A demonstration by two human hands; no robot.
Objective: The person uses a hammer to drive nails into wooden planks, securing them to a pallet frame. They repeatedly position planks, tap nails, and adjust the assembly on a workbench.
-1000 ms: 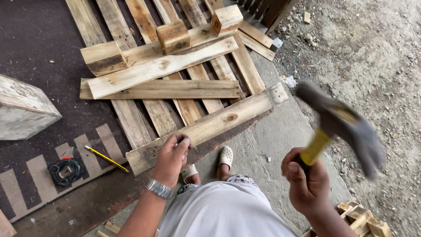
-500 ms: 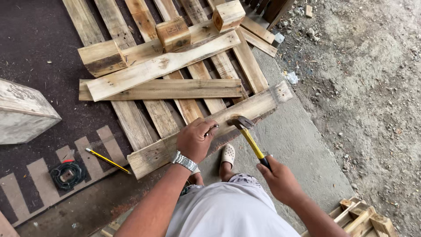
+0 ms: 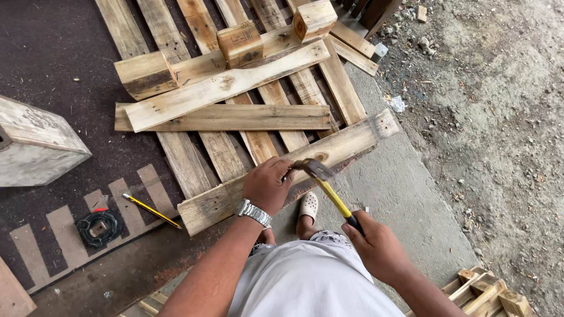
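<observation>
Pallet (image 3: 194,158) of long slats lies flat on dark matting, loose boards and blocks stacked across its far part. Near plank (image 3: 282,170) runs diagonally along the pallet's near edge, knot visible mid-length.

Left hand (image 3: 267,185): forearm reaches forward, wrist with metal watch (image 3: 254,212), palm down on the near plank, fingers curled and pinched at a spot beside the hammer head; what they pinch cannot be made out.

Right hand (image 3: 376,246): fist closed around the black grip of the hammer (image 3: 329,191), yellow handle angled up-left, head down at the plank beside the left fingertips.

Pencil (image 3: 151,211) on matting, left.
</observation>
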